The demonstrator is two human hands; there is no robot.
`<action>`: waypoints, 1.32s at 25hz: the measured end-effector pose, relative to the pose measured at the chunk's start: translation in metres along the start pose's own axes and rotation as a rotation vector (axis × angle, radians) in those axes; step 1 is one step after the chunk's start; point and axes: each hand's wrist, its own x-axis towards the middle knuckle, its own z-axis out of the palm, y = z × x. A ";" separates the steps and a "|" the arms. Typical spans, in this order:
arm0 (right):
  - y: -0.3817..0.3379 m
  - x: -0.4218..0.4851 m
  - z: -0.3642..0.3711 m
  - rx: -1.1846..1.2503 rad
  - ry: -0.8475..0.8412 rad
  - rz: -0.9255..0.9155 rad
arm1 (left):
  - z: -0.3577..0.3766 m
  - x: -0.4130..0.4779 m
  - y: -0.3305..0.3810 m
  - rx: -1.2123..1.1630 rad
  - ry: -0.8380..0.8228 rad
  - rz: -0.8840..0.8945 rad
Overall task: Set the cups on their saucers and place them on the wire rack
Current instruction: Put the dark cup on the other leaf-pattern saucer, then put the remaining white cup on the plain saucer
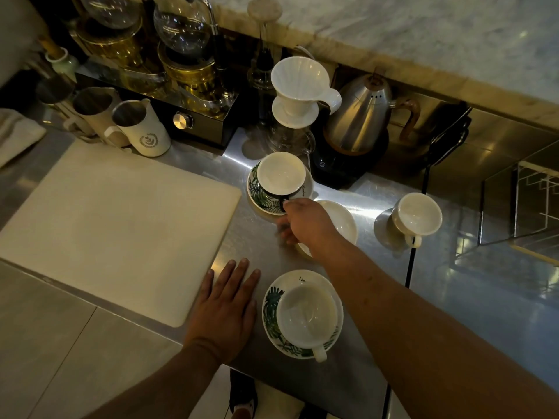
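My right hand (305, 222) grips the dark handle of a white cup (281, 173) that sits tilted on a leaf-patterned saucer (257, 196) at the middle of the steel counter. Under that hand lies a plain white saucer (344, 220). Near the front edge, a second white cup (307, 316) rests on another leaf-patterned saucer (272, 306). A third white cup (419, 214) stands alone to the right. My left hand (227, 303) lies flat, fingers apart, on the counter beside the near saucer. No wire rack is clearly visible.
A white cutting board (121, 225) covers the counter's left. Behind stand milk pitchers (145, 125), a white dripper on a glass server (298, 92), a steel kettle (360, 116) on a black base, and siphon brewers (181, 40). A black cable (410, 267) crosses the counter.
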 end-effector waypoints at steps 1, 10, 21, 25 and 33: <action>0.002 -0.002 -0.004 -0.040 0.011 -0.032 | 0.000 0.000 0.000 0.000 0.003 -0.002; 0.062 -0.054 -0.061 -0.172 0.342 -0.204 | 0.002 0.001 0.000 -0.012 0.036 0.011; 0.147 -0.086 -0.143 -0.518 0.529 -0.387 | 0.000 0.002 0.002 -0.024 0.066 0.018; 0.153 -0.083 -0.159 -0.437 0.602 -0.284 | 0.003 0.002 0.002 -0.024 0.076 0.021; 0.141 -0.057 -0.169 0.227 0.561 0.079 | 0.011 0.002 -0.002 -0.021 0.082 0.028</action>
